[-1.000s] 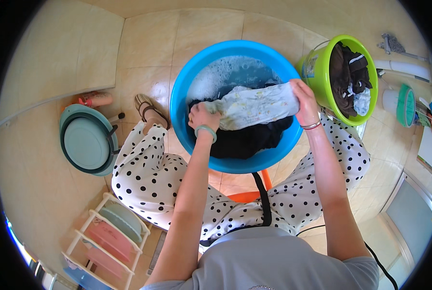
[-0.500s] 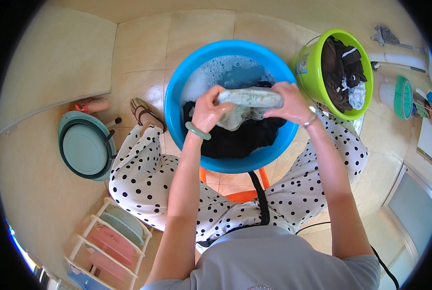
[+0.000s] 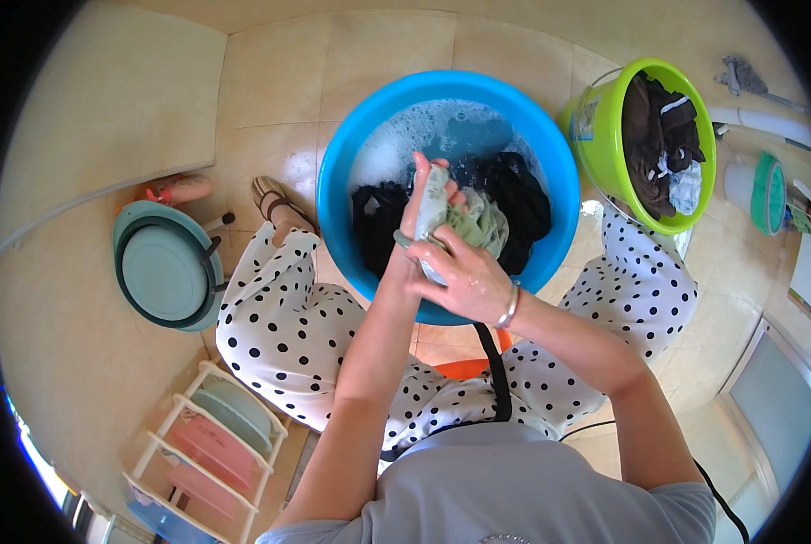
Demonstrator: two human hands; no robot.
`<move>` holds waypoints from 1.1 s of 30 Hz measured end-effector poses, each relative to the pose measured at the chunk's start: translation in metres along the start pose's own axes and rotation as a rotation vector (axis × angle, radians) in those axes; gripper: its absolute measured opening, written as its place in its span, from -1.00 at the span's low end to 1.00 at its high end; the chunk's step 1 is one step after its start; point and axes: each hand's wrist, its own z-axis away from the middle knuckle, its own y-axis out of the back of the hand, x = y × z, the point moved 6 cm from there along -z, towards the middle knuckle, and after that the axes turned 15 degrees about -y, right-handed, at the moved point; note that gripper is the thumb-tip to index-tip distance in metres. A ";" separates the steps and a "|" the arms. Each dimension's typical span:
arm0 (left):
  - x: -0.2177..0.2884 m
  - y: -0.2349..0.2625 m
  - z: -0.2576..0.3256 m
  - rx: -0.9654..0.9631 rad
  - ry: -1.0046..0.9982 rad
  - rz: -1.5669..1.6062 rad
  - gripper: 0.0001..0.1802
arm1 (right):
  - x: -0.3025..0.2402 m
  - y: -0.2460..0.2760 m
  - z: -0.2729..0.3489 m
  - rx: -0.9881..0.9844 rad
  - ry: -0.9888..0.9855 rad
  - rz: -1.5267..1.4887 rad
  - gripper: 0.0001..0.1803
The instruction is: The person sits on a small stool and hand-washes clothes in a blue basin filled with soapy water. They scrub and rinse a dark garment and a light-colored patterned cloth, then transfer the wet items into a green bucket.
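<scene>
A wet pale green-and-white garment (image 3: pixel 482 227) is bunched over the blue basin (image 3: pixel 333 118), above soapy water and dark clothes (image 3: pixel 519 195). My left hand (image 3: pixel 421 204) is turned palm up, with a strip of the garment lying along the palm and fingertips curling at its edge. My right hand (image 3: pixel 469 276) crosses over near the left wrist, its fingers and thumb closed on the lower end of that strip. A jade-coloured bangle is on my left wrist, partly covered, and a silver one is on my right.
A lime-green bucket (image 3: pixel 619 136) of dark clothes stands to the right of the basin. On the left are a folding grey-green basin (image 3: pixel 168 276) and a white rack (image 3: pixel 208 426) holding pastel basins. Part of an orange stool (image 3: pixel 464 369) shows under the blue basin.
The garment was stretched between both hands and now lies along the left palm. My right hand has moved left and down toward the left wrist. The view has shifted slightly.
</scene>
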 end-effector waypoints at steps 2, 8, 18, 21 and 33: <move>-0.011 -0.012 0.005 0.024 -0.007 0.114 -0.61 | 0.016 -0.005 -0.008 0.242 0.078 0.108 -0.67; -0.052 0.010 0.027 0.545 -0.054 -0.362 -0.73 | 0.150 0.011 -0.045 0.223 -0.499 0.009 -0.75; -0.043 0.064 0.001 -0.039 -0.095 0.167 -0.77 | 0.033 -0.018 -0.017 0.234 -0.080 0.251 -0.84; -0.048 0.014 0.035 0.562 -0.152 -0.351 -0.76 | 0.143 0.001 -0.040 0.312 -0.237 0.109 -0.72; -0.046 0.056 0.003 -0.305 -0.011 0.394 -0.76 | 0.052 -0.030 -0.039 0.239 -0.087 0.475 -0.77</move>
